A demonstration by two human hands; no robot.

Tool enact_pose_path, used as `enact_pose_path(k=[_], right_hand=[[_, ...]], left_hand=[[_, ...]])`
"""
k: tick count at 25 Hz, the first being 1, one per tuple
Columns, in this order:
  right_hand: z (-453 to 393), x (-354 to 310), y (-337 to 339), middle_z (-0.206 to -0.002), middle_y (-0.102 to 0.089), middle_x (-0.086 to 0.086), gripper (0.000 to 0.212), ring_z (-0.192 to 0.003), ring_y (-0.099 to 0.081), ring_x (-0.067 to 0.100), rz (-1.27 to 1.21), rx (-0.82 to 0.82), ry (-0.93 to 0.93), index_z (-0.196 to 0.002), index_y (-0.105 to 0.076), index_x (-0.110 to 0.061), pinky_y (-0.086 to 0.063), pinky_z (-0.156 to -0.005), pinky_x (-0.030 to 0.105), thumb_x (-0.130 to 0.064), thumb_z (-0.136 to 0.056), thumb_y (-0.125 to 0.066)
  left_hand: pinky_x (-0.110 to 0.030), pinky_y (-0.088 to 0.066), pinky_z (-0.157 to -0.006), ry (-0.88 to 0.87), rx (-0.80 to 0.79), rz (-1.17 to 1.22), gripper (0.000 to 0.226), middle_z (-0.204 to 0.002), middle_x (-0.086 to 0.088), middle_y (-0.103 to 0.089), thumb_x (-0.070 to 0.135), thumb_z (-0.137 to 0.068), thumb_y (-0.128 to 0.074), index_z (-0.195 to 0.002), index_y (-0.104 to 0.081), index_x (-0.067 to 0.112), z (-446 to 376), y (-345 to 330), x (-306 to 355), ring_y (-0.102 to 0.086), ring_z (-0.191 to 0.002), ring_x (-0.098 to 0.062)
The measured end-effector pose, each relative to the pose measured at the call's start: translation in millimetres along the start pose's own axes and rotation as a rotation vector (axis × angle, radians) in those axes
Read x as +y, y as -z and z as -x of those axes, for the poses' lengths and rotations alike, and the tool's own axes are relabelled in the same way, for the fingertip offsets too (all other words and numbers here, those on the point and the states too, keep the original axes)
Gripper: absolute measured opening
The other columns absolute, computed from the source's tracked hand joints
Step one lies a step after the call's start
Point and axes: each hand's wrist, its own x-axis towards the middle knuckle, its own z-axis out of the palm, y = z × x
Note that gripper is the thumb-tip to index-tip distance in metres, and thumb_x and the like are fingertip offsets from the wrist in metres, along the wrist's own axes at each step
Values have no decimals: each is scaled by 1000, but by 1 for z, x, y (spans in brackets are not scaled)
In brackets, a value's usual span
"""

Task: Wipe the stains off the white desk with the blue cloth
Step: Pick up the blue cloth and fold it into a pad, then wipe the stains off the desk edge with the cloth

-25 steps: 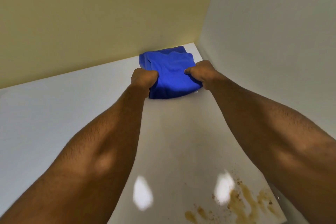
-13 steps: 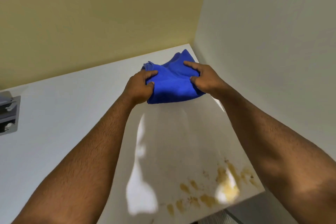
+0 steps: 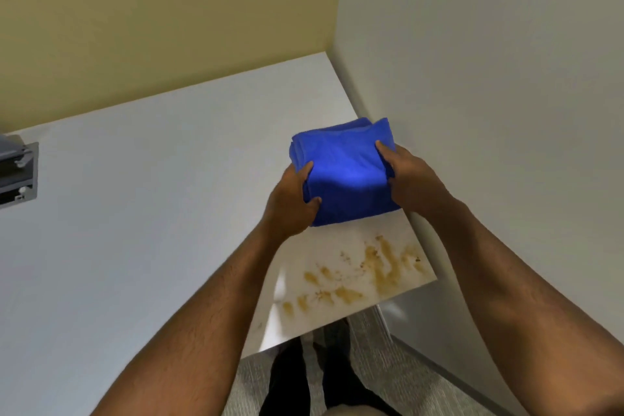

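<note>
A folded blue cloth [image 3: 344, 172] is held between both hands near the desk's right side, close to the right wall. My left hand [image 3: 292, 203] grips its left edge, thumb on top. My right hand [image 3: 410, 179] grips its right edge. Brown stains [image 3: 364, 275] spread over the white desk [image 3: 135, 230] near its front right corner, just in front of the cloth. I cannot tell whether the cloth rests on the desk or hangs just above it.
A yellow wall runs along the back and a white wall [image 3: 489, 111] along the right. A grey metal fixture [image 3: 17, 172] sits at the desk's left edge. Below the front edge are grey carpet and my dark shoes [image 3: 314, 378].
Both hands have drawn the cloth from the back corner toward me and the stains. The view has tilted down, showing the desk's front edge and the floor.
</note>
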Motion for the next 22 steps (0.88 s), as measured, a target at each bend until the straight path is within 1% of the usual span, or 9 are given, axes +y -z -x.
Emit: enact_pose_path(k=[3, 5, 7, 9, 11, 13, 15, 18, 22], right_hand=[[11, 2, -16, -150, -31, 21, 71, -115, -50, 39, 275, -38, -111, -148, -29, -14, -47, -94, 44, -2, -85, -58], [12, -2, -25, -143, -41, 25, 61, -102, -57, 37, 412, 108, -130, -140, -42, -10, -51, -81, 41, -5, -83, -65], [11, -8, -36, -131, -55, 28, 50, -96, -63, 38, 412, 248, -69, -125, -57, -4, -53, -76, 40, -19, -80, -71], [3, -13, -54, -138, -50, 28, 62, -116, -56, 40, 210, 220, -24, -130, -54, -4, -51, -91, 47, -42, -83, -66], [-8, -15, -79, -152, -34, 20, 79, -136, -38, 37, 143, 89, -70, -142, -41, -12, -37, -105, 54, -63, -82, -55], [-18, -17, -100, -157, -25, 15, 95, -142, -25, 37, 174, 4, -113, -145, -33, -19, -23, -111, 59, -79, -73, -46], [-23, -19, -113, -157, -26, 13, 108, -143, -23, 39, 164, 3, -150, -144, -32, -21, -18, -109, 64, -91, -62, -40], [-35, -18, -126, -156, -31, 7, 98, -142, -25, 42, 231, 89, -151, -145, -29, -30, -17, -104, 71, -90, -68, -32], [-48, -6, -136, -158, -27, -1, 62, -145, -21, 37, 284, 178, -118, -147, -26, -35, -16, -109, 67, -65, -94, -14]], left_hand=[[-42, -38, -109, 57, -104, -214, 77, -160, -13, -23, 29, -90, -65, -154, -23, 17, 2, -35, -2, -38, -139, -34], [-46, -48, -98, 76, 10, -376, 72, -154, -11, -34, 40, -90, -61, -151, -27, 21, 14, -38, -12, -49, -127, -34], [-47, -47, -95, 130, 143, -410, 63, -148, -14, -43, 43, -91, -55, -145, -38, 16, 37, -30, -30, -52, -123, -36], [-48, -44, -98, 214, 228, -415, 61, -145, -19, -48, 45, -91, -46, -139, -47, 7, 68, -19, -59, -50, -126, -39], [-49, -38, -109, 316, 233, -455, 66, -151, -22, -40, 46, -92, -37, -142, -45, 3, 102, -6, -92, -41, -137, -38], [-50, -30, -115, 391, 231, -478, 69, -158, -21, -28, 45, -95, -32, -148, -35, 2, 131, 1, -120, -29, -145, -37], [-48, -23, -118, 436, 254, -469, 70, -162, -18, -18, 45, -96, -31, -152, -26, 3, 155, 3, -141, -20, -149, -35], [-47, -19, -120, 513, 298, -472, 72, -164, -16, -12, 47, -97, -26, -154, -20, 4, 188, 3, -166, -12, -151, -33], [-46, -11, -122, 576, 292, -490, 74, -165, -13, -5, 52, -98, -17, -155, -12, 6, 224, 0, -197, -5, -152, -28]])
